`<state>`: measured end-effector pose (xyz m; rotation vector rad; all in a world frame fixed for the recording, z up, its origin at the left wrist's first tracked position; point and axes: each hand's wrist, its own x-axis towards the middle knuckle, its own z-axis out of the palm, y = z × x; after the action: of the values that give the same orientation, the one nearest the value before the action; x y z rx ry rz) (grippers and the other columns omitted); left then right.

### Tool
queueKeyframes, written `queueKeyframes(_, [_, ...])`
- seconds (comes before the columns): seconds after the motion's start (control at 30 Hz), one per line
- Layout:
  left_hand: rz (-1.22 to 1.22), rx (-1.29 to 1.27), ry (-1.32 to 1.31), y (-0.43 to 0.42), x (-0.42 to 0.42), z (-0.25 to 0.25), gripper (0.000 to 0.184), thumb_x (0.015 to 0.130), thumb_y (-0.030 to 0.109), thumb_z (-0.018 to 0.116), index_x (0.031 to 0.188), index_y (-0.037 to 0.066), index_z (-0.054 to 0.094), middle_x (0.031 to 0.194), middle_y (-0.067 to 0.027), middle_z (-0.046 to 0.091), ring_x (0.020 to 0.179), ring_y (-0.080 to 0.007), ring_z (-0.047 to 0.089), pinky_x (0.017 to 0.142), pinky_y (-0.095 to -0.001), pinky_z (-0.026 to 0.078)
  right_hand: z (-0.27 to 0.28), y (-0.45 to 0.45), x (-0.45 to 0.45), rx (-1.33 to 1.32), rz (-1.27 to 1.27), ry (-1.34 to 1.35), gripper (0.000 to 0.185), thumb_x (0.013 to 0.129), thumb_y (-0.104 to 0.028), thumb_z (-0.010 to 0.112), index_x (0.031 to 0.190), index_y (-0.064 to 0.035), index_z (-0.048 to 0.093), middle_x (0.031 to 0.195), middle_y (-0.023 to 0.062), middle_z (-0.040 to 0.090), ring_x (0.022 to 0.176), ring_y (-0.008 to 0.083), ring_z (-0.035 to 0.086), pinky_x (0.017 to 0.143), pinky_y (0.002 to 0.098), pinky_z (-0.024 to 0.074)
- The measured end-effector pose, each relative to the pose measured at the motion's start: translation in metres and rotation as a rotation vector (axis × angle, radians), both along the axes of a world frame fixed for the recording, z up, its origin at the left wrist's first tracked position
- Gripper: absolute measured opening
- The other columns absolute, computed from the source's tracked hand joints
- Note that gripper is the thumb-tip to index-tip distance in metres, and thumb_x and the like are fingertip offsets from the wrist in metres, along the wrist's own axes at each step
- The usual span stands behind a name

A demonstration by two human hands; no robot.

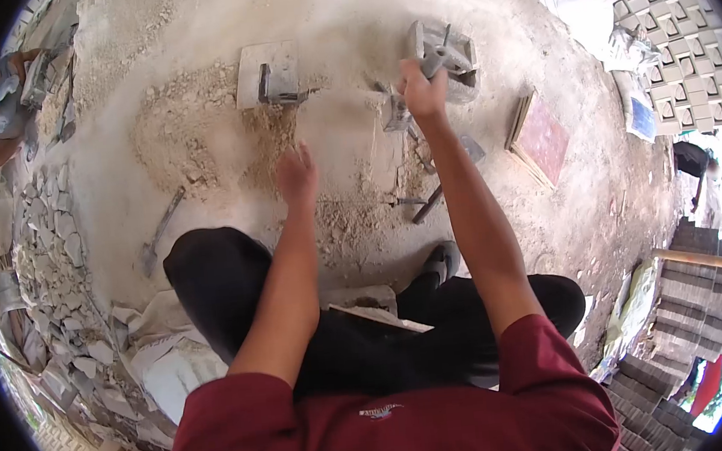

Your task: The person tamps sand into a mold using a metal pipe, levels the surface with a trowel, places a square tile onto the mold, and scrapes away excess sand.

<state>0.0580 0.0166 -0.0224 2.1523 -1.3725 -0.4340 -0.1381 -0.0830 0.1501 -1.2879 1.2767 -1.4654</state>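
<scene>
The dusty floor [525, 39] is pale brown, with broken stones [57, 235] at left and bright light at right.

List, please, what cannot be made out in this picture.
All in the head view:
- Left hand: blurred; whether it holds anything is unclear.
- Right hand: its own back hides much of its grip on the grey piece.
- Person at far left: small, at the dark image edge.
- Shirt print: too small to read.

Dusty floor [118, 195] — crumbly soil [175, 156], 1 pale plate [251, 70], reddish board [545, 141] — stone rubble [55, 244].
</scene>
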Motion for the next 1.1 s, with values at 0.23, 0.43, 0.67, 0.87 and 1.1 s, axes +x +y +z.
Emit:
queueKeyframes(0.23, [-0.001,0.031,0.062,0.009,0.000,0.012,0.060,0.099,0.048,0.033,0.104,-0.006,0.059,0.100,-0.0282,0.062,0.095,-0.0428,0.060,0.085,-0.0497,0.047,-0.041,0.004,-0.005,-0.092,-0.028,0.027,0.031,0.089,-0.006,0.049,0.057,-0.0079,0.046,0.051,-0.0021,0.046,0.043,0.0061,0.042,0.039,0.0256,0.0283])
queueKeyframes(0.43, [0.067,-0.099,0.008,0.006,-0.002,-0.013,0.060,0.098,0.048,0.034,0.104,-0.006,0.059,0.100,-0.0278,0.062,0.095,-0.0424,0.060,0.085,-0.0492,0.047,0.027,-0.009,0.005,-0.112,-0.042,0.013,0.037,0.089,-0.008,0.047,0.053,-0.0102,0.042,0.046,-0.0026,0.040,0.038,0.0071,0.038,0.037,0.0242,0.0278])
queueKeyframes(0.67, [-0.007,-0.005,0.037,0.006,0.002,0.002,0.057,0.098,0.047,0.035,0.103,-0.004,0.059,0.099,-0.0265,0.062,0.092,-0.0426,0.060,0.082,-0.0501,0.047,-0.066,-0.036,0.008,-0.168,-0.090,0.171,0.028,0.084,-0.015,0.058,0.059,-0.0041,0.049,0.053,0.0020,0.044,0.050,0.0114,0.045,0.045,0.0317,0.0355])
queueKeyframes(0.87, [0.032,-0.045,0.043,0.006,0.000,-0.001,0.058,0.099,0.047,0.034,0.104,-0.005,0.058,0.103,-0.0273,0.061,0.098,-0.0420,0.058,0.085,-0.0500,0.046,0.009,-0.019,0.012,0.031,0.046,-0.020,0.028,0.081,-0.014,0.058,0.056,-0.0045,0.050,0.049,0.0004,0.043,0.048,0.0118,0.042,0.045,0.0322,0.0353])
queueKeyframes(1.1, [0.018,-0.042,0.067,0.008,-0.003,0.002,0.057,0.099,0.047,0.033,0.100,-0.005,0.058,0.100,-0.0275,0.061,0.096,-0.0425,0.058,0.084,-0.0502,0.046,-0.022,-0.025,0.005,0.016,-0.074,0.025,0.028,0.082,-0.012,0.058,0.057,-0.0030,0.048,0.056,-0.0024,0.046,0.051,0.0069,0.040,0.045,0.0306,0.0332])
